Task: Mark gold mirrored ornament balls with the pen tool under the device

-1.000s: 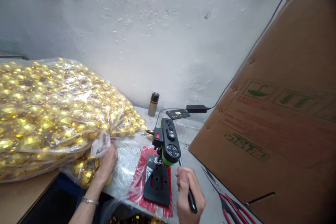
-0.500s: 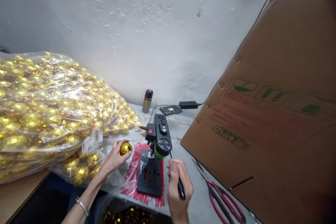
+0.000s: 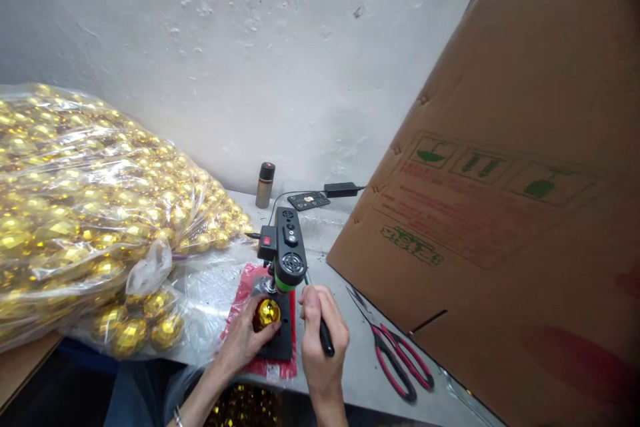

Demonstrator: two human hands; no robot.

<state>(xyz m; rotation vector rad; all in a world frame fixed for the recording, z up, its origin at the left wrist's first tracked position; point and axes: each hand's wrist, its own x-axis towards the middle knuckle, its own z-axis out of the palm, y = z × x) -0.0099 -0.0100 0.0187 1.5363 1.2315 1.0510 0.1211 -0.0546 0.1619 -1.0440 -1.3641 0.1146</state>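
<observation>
My left hand grips a shiny gold faceted ball between thumb and fingers. The ball is over the black base plate of a small stand, just below its black machine head with a green ring. Beside the stand on the right, my right hand is wrapped round a metal rod with a black handle. A red plastic sheet lies under the base.
A large clear bag of gold balls fills the left. A brown carton leans at the right. Red-and-black scissors lie before it. A spray can, a dark flat object and a black adapter stand behind.
My left hand has brought the gold ball right, from beside the stand to over its base. My right hand still holds the handle. The whole view has shifted slightly.
</observation>
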